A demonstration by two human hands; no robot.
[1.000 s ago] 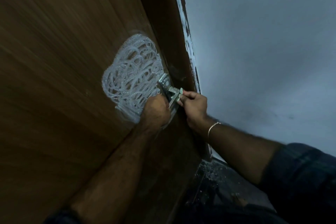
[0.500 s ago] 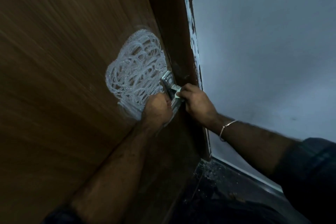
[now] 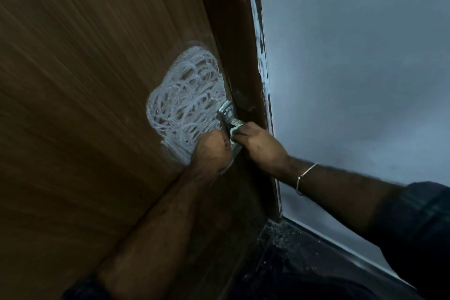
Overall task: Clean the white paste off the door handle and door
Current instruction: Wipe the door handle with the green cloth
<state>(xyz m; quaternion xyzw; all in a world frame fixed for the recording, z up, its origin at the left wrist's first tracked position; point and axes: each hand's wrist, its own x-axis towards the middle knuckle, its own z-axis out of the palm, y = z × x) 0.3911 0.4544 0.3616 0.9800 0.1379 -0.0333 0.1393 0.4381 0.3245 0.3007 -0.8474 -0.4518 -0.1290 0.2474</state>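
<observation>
A brown wooden door (image 3: 85, 105) fills the left of the view. A patch of white paste (image 3: 185, 102) swirled in loops covers it beside the metal door handle (image 3: 227, 114), which is also smeared with paste. My left hand (image 3: 211, 151) is curled in a fist against the lower part of the handle; what it grips is hidden. My right hand (image 3: 258, 146) pinches a small pale cloth (image 3: 235, 130) against the handle from the right side.
The dark door frame (image 3: 233, 44) runs up beside the handle, its edge streaked with white. A pale grey wall (image 3: 353, 68) fills the right. The dark floor (image 3: 292, 263) at the bottom carries scattered crumbs.
The view has shifted a little. My right hand has moved in closer over the handle with the cloth; my left hand stays at the handle's lower part.
</observation>
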